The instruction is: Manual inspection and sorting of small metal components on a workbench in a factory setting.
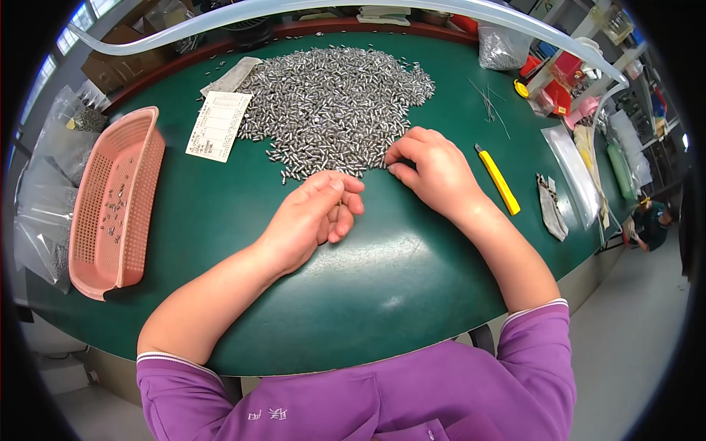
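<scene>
Heap of small silver metal pins (334, 103), spread across the far middle of the green table (397, 272); we find its long axis running left to right, individual pins pointing every way. Our right hand (430, 165) rests fingertips on the heap's near edge, fingers curled; whether it grips a pin we cannot tell. Our left hand (312, 213) lies loosely cupped just before the heap. Pink basket (118, 202) at left; yellow utility knife (498, 178) at right.

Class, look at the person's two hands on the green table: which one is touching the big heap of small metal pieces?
The right hand: its fingertips reach the heap at its near edge, while the left hand rests curled, just short of it.
</scene>
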Available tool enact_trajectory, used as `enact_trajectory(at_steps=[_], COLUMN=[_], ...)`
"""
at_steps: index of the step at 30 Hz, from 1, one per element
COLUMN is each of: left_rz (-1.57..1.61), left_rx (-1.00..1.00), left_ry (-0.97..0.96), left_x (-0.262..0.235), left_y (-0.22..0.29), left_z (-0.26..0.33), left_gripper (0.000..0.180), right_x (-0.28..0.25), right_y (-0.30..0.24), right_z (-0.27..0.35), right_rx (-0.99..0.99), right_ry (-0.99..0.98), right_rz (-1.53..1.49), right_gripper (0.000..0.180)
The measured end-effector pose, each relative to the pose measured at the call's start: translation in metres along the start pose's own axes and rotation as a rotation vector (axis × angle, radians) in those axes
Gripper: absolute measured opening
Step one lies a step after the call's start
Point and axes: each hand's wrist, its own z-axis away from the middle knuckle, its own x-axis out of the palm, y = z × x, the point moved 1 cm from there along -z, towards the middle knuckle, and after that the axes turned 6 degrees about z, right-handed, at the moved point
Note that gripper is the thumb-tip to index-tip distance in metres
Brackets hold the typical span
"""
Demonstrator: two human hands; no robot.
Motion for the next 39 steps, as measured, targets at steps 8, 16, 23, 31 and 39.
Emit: enact_trajectory(at_steps=[8, 16, 23, 31, 39], left_rz=[-0.034, -0.056, -0.044, -0.023, 0.005], left_rx=[-0.035, -0.034, 0.001, -0.015, -0.032], left_ry=[0.031, 0.025, 0.005, -0.005, 0.011], left_x=[0.001, 0.005, 0.001, 0.0, 0.002], left_y=[0.001, 0.001, -0.001, 0.0, 0.001], left_z=[0.0, 0.001, 0.0, 0.001, 0.0], left_gripper=[0.021, 0.017, 0.014, 0.016, 0.017], right_x=[-0.001, -0.005, -0.007, 0.001, -0.001], right_y=[-0.012, -0.04, -0.023, -0.001, -0.004], right_z=[0.001, 0.007, -0.001, -0.002, 0.001], right_rx=[0.016, 0.031, 0.081, -0.024, -0.091], right_ry=[-0.063, -0.145, 0.013, 0.053, -0.04], right_rz=[-0.174, -0.735, -0.504, -0.119, 0.0], right_gripper=[0.008, 0.007, 0.01, 0.011, 0.009])
